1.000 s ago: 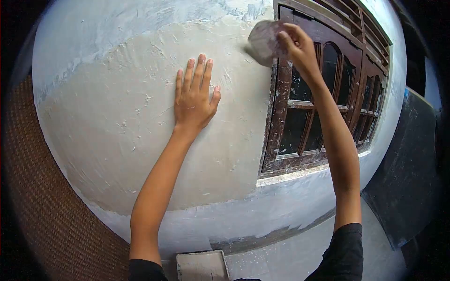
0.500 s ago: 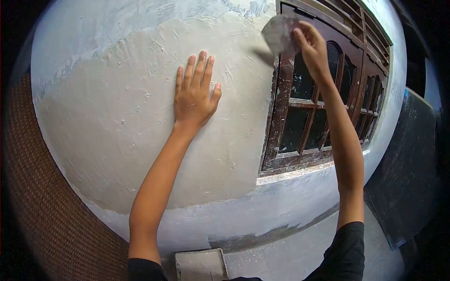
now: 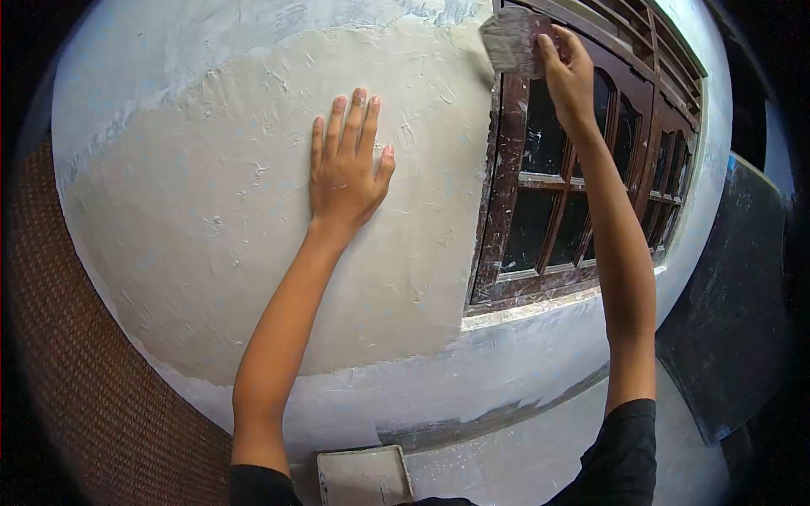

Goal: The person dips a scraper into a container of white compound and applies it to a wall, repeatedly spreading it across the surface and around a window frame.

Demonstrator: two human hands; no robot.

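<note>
My right grip [image 3: 569, 86] pinches the flat scraper [image 3: 510, 46] at the window's [image 3: 510, 173] upper left corner; a slipping pinch could gouge the plaster [image 3: 422, 270]. Its free edge points away from the window; near-square, it shows no clear long axis. Left of the window, my left hand [image 3: 348, 175] lies flat, fingers spread.

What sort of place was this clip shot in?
Probably a house being refinished, perhaps its porch: a wall with a rough beige coat, a white-flecked wooden window, and a speckled grey floor.
</note>
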